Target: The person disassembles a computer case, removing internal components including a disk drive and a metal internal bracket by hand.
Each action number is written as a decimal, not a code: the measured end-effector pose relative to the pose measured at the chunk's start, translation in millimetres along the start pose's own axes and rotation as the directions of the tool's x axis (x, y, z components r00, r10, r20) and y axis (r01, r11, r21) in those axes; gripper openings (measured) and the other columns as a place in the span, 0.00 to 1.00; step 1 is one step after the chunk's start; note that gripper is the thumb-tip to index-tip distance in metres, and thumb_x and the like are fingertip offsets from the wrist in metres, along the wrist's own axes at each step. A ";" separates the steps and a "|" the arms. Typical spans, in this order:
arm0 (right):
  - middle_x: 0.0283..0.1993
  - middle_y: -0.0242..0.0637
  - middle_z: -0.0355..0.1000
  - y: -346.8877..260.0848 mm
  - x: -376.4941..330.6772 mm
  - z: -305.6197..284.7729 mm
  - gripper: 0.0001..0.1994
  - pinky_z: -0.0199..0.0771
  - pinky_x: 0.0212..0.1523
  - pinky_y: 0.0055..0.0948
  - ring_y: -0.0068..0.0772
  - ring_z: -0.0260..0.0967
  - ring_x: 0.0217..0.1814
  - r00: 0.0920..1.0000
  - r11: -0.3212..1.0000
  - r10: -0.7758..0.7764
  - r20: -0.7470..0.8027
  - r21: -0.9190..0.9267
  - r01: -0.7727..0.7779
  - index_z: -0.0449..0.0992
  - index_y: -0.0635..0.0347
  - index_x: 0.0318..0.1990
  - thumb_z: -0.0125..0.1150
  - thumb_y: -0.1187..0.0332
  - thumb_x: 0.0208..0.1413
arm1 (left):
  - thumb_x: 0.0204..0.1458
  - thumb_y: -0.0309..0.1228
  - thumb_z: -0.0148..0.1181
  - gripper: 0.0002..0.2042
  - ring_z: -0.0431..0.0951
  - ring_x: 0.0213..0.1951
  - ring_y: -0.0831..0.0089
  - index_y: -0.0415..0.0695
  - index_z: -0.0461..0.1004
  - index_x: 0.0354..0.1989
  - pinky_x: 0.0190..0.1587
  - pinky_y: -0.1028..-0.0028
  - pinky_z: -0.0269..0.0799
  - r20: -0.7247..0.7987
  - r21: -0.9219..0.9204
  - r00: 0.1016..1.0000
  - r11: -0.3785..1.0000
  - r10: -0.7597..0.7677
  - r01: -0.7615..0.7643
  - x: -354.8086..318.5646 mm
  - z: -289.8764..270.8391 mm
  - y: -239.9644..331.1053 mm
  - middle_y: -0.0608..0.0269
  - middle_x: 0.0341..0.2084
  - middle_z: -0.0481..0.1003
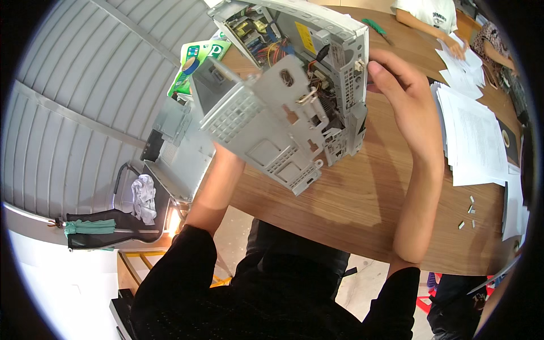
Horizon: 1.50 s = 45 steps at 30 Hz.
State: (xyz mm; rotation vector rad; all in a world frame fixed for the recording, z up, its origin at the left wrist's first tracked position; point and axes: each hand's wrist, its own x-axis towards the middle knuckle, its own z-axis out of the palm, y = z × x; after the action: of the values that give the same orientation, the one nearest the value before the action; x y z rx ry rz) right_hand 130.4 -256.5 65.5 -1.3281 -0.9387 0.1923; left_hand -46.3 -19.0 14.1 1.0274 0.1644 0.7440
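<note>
A grey metal computer case (348,34) stands tilted on the table with its side off, showing coloured wires (277,52) and circuit boards inside. In front of its opening, a perforated metal drive cage (258,127) slants down toward me; whether it is still joined to the case I cannot tell. My left hand (225,156) reaches up behind the cage, which hides its fingers. At the case's right edge, my right hand (399,88) is closed on the frame, thumb near a small pale clip (359,65) and other fingers partly hidden behind the edge.
A detached metal panel (184,161) lies left, near a green package (201,51) and a roll of blue tape (190,65). Paper stacks (473,133) and small white pieces (471,208) lie right. Beyond, two people sit, one person's hand (455,48) on papers. A green-handled tool (375,27) lies behind.
</note>
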 end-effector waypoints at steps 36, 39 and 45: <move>0.53 0.43 0.77 -11.6 -6.4 5.0 0.30 0.73 0.53 0.34 0.34 0.73 0.54 0.990 0.987 -0.107 0.089 -0.111 0.117 0.71 0.61 0.62 0.72 0.66 0.51 | 0.69 0.55 0.34 0.30 0.76 0.45 0.72 0.41 0.68 0.58 0.50 0.73 0.73 -0.081 0.220 0.938 0.924 0.338 -0.314 53.6 26.0 -7.2 0.59 0.46 0.74; 0.52 0.44 0.77 -9.3 -7.4 9.1 0.31 0.73 0.54 0.35 0.36 0.74 0.53 0.994 0.977 -0.089 0.064 -0.188 0.100 0.71 0.60 0.63 0.73 0.64 0.50 | 0.68 0.56 0.36 0.30 0.75 0.47 0.72 0.40 0.67 0.59 0.51 0.72 0.72 -0.098 0.234 0.939 0.925 0.330 -0.301 60.6 17.9 -5.3 0.59 0.48 0.74; 0.52 0.44 0.77 -10.1 -8.0 10.3 0.30 0.74 0.54 0.35 0.37 0.75 0.51 0.995 0.975 -0.085 0.055 -0.199 0.095 0.71 0.59 0.62 0.73 0.67 0.50 | 0.67 0.58 0.38 0.32 0.73 0.52 0.71 0.39 0.66 0.60 0.55 0.71 0.70 -0.110 0.274 0.917 0.899 0.383 -0.343 70.4 8.4 -3.9 0.58 0.52 0.73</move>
State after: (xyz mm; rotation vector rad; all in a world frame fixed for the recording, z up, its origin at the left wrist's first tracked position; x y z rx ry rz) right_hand 114.6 -256.7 70.1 -1.4686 -1.0777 0.0589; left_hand 12.0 18.2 30.1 1.2564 0.2116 1.1736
